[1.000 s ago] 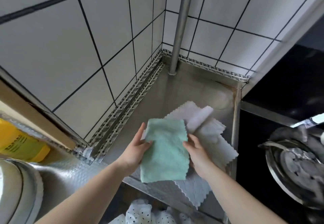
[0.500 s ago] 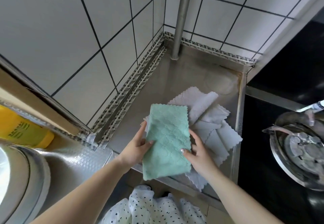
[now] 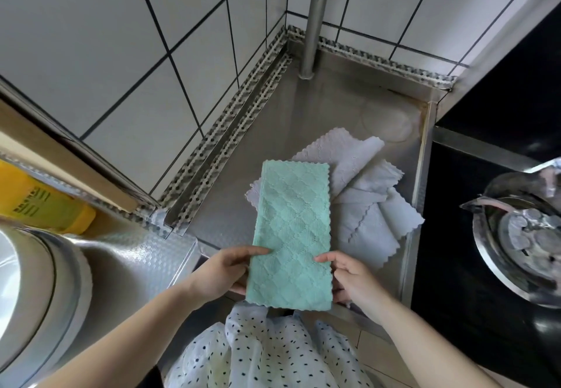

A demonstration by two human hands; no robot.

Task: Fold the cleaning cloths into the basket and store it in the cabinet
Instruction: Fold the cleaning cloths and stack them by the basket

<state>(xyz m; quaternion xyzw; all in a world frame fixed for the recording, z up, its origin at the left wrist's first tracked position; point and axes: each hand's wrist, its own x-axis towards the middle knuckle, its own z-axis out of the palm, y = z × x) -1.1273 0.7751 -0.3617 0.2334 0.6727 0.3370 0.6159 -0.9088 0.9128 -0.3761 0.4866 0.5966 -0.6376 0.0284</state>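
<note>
A mint green cleaning cloth [image 3: 293, 230], folded into a long strip, stretches over the front of the steel counter [image 3: 340, 105]. My left hand [image 3: 226, 272] pinches its near left edge, thumb on top. My right hand [image 3: 349, 275] pinches the near right edge the same way. Under and to the right of the green cloth lie several rumpled pale grey cloths [image 3: 364, 193] in a loose pile. No basket or cabinet is in view.
White tiled walls meet behind a vertical steel pipe [image 3: 315, 17]. A black stove with a steel burner ring [image 3: 522, 236] lies to the right. At left stand a large steel pot [image 3: 33, 296] and a yellow bottle [image 3: 39, 202]. Dotted white fabric [image 3: 261, 354] hangs below.
The green cloth now lies stretched out longer and flatter. Both hands slid from its middle sides down to its near end, and the view shifted downward.
</note>
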